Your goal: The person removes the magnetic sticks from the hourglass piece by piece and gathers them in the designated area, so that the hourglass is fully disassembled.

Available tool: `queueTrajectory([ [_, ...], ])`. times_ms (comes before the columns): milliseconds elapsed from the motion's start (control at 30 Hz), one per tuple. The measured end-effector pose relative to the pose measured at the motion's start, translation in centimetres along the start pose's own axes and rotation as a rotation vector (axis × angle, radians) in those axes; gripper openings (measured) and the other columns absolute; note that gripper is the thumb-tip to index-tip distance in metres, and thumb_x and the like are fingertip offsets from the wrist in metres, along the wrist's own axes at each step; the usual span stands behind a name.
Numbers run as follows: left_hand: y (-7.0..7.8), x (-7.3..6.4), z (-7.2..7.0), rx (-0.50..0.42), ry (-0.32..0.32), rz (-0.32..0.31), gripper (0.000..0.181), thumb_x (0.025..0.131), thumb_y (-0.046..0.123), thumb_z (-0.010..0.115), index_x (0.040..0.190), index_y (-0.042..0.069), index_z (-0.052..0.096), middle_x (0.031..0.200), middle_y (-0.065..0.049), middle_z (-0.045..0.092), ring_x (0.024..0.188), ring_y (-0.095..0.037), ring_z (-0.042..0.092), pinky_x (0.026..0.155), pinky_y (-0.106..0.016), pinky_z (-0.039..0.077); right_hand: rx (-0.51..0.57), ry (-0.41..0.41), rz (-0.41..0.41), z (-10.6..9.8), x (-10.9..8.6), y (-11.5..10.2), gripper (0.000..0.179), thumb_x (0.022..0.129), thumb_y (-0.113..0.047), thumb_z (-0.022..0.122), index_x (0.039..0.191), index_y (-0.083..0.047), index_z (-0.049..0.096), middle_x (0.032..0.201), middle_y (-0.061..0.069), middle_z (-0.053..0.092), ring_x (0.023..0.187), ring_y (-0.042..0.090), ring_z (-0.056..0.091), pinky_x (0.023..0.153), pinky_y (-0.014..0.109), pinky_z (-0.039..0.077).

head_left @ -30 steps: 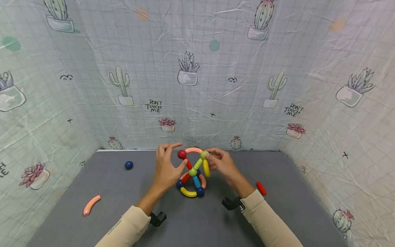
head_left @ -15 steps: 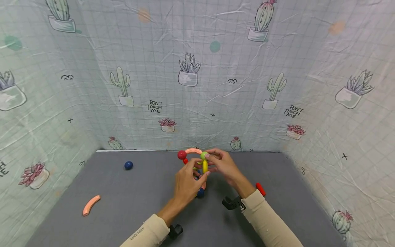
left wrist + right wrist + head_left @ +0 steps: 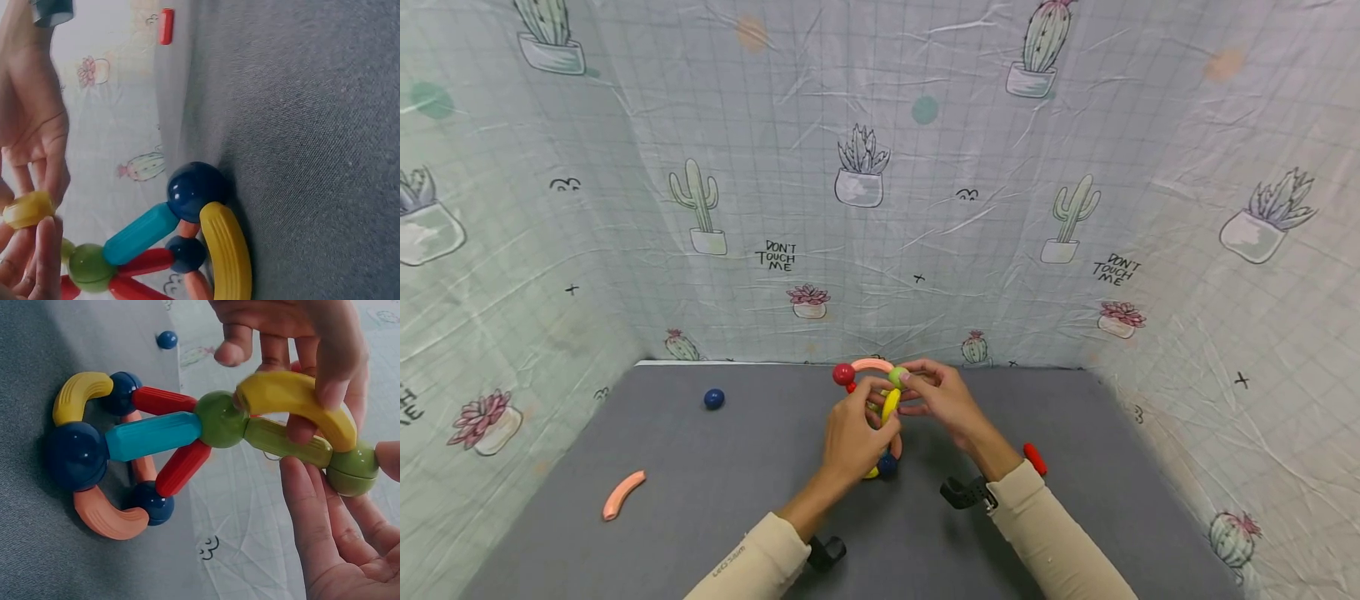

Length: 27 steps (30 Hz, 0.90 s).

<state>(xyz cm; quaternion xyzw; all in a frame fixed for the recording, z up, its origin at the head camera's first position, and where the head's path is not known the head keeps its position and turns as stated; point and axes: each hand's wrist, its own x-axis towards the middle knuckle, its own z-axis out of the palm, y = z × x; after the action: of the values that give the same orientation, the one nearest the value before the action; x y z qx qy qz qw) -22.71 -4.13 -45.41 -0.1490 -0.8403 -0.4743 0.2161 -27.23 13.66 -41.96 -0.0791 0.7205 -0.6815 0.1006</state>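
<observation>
A structure of magnetic balls and rods stands mid-table, its base a ring of blue balls and curved rods. Above rises a middle green ball (image 3: 220,419), joined by a light-blue rod (image 3: 153,435) and red rods. My left hand (image 3: 852,437) pinches a yellow curved rod (image 3: 284,394), one end against the upper green ball (image 3: 353,469), the other beside the middle ball. My right hand (image 3: 947,404) holds that upper ball between thumb and fingers. A pink curved rod (image 3: 871,364) links it to a red ball (image 3: 843,374). In the head view my left hand hides much of the structure.
On the grey table, a loose blue ball (image 3: 713,399) lies at the back left and a pink curved rod (image 3: 623,495) nearer on the left. A short red rod (image 3: 1034,458) lies right, beside the right forearm. A printed cloth (image 3: 917,317) encloses the back and sides.
My left hand has moved right from beside the red ball and taken hold of the hanging yellow curved rod. Its lower end has swung left, towards the middle. My right hand has stayed in place.
</observation>
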Motion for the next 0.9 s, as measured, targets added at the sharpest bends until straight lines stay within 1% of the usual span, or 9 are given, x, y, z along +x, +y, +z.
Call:
queueTrajectory([
  [133, 0.2, -0.4, -0.9, -0.028, -0.071, -0.008, 0.036, 0.090, 0.016, 0.079, 0.125, 0.019, 0.070, 0.096, 0.003, 0.077, 0.065, -0.003, 0.064, 0.062, -0.023, 0.053, -0.008, 0.002, -0.006, -0.1, 0.0, 0.1, 0.034, 0.107, -0.027, 0.066, 0.135, -0.009, 0.067, 0.126, 0.013, 0.074, 0.102, 0.026, 0.076, 0.087, 0.044, 0.065],
  [233, 0.1, -1.0, -1.8, -0.056, -0.107, -0.009, 0.038, 0.091, 0.016, 0.082, 0.127, 0.019, 0.070, 0.097, 0.003, 0.076, 0.067, -0.004, 0.063, 0.064, -0.024, 0.055, -0.007, 0.000, -0.007, -0.1, 0.0, 0.1, 0.034, 0.107, -0.028, 0.066, 0.135, -0.010, 0.067, 0.125, 0.014, 0.074, 0.107, 0.034, 0.075, 0.087, 0.044, 0.065],
  [333, -0.3, -1.6, -3.1, -0.072, -0.117, -0.005, 0.039, 0.090, 0.014, 0.085, 0.126, 0.018, 0.070, 0.095, 0.004, 0.074, 0.068, -0.006, 0.063, 0.063, -0.025, 0.056, 0.006, 0.003, -0.008, -0.1, -0.1, 0.1, 0.033, 0.107, -0.027, 0.066, 0.135, -0.009, 0.067, 0.124, 0.014, 0.075, 0.112, 0.042, 0.073, 0.088, 0.046, 0.064],
  [433, -1.0, -2.2, -4.8, -0.050, -0.116, -0.005, 0.040, 0.089, 0.011, 0.087, 0.124, 0.019, 0.071, 0.093, 0.005, 0.073, 0.068, -0.006, 0.062, 0.061, -0.025, 0.054, 0.018, 0.008, -0.008, 0.0, -0.1, 0.0, 0.033, 0.107, -0.026, 0.067, 0.135, -0.008, 0.068, 0.122, 0.015, 0.075, 0.112, 0.044, 0.073, 0.091, 0.052, 0.063],
  [533, -1.9, -2.9, -6.7, -0.007, -0.109, -0.018, 0.041, 0.087, 0.011, 0.088, 0.124, 0.019, 0.072, 0.092, 0.005, 0.072, 0.069, -0.005, 0.061, 0.060, -0.024, 0.052, 0.018, 0.011, -0.001, 0.0, -0.1, 0.0, 0.033, 0.106, -0.026, 0.067, 0.134, -0.008, 0.068, 0.121, 0.014, 0.075, 0.110, 0.042, 0.074, 0.094, 0.056, 0.061],
  [700, -3.9, -4.0, -10.5, 0.112, -0.094, -0.037, 0.041, 0.086, 0.014, 0.090, 0.122, 0.019, 0.072, 0.091, 0.004, 0.071, 0.069, -0.004, 0.060, 0.061, -0.024, 0.051, 0.008, 0.006, 0.008, 0.0, -0.1, 0.1, 0.033, 0.107, -0.026, 0.067, 0.135, -0.010, 0.068, 0.121, 0.014, 0.075, 0.106, 0.036, 0.076, 0.098, 0.060, 0.058],
  [767, -4.9, -4.3, -12.0, 0.164, -0.085, -0.045, 0.041, 0.085, 0.015, 0.091, 0.122, 0.019, 0.072, 0.091, 0.003, 0.071, 0.069, -0.002, 0.060, 0.061, -0.023, 0.050, 0.004, 0.007, 0.007, 0.1, -0.1, 0.1, 0.033, 0.107, -0.026, 0.067, 0.135, -0.010, 0.068, 0.121, 0.014, 0.075, 0.102, 0.031, 0.077, 0.097, 0.058, 0.059],
  [900, -6.7, -4.8, -14.9, 0.258, -0.071, -0.062, 0.041, 0.085, 0.015, 0.091, 0.122, 0.018, 0.072, 0.090, 0.003, 0.072, 0.068, 0.000, 0.059, 0.060, -0.023, 0.049, 0.000, 0.013, 0.005, 0.1, 0.0, 0.1, 0.032, 0.106, -0.026, 0.067, 0.134, -0.009, 0.068, 0.120, 0.013, 0.076, 0.099, 0.027, 0.078, 0.094, 0.055, 0.061],
])
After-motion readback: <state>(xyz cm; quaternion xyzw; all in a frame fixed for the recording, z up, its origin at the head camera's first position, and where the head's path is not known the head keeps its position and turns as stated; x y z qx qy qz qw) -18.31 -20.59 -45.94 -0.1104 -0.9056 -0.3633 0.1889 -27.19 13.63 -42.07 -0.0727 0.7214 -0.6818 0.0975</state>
